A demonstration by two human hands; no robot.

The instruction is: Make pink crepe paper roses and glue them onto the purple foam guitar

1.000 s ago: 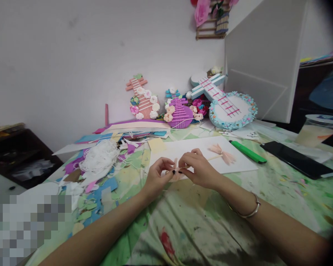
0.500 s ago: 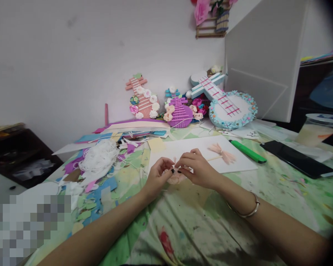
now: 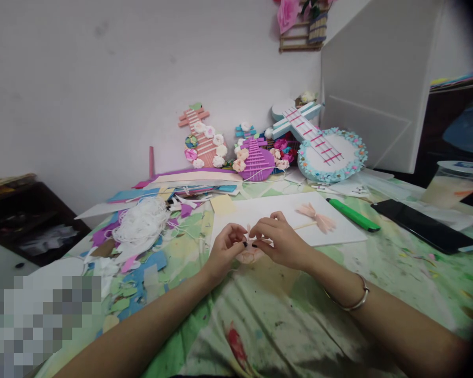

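Pink paper piece, small and pale, detail too small to make out; held low over the table at the near edge of the white sheet, between the two hands.

Head view, single entry list:

- Left hand: fingertips drawn together, pinching the pink paper piece from the left; dark-painted nails showing.
- Right hand: fingertips closed on the same piece from the right, thumb and forefinger meeting those of the left hand; a thin bracelet on the wrist.
- White sheet: lies flat beyond the hands; on it a pink fringed ornament on a thin stick, well clear of the fingers.
- Green pen-shaped tool: lying just beside the sheet's right edge.
- Black phone: flat, face up, to the right of the green tool.
- White string heap: loose tangle to the left of the sheet, among coloured foam scraps.
- Pink guitar model, purple guitar model and round blue-rimmed model: leaning against the wall at the back of the table, decorated with small paper flowers.
- White board box: upright at the back right.
- Table: covered with a paint-stained, greenish cloth.
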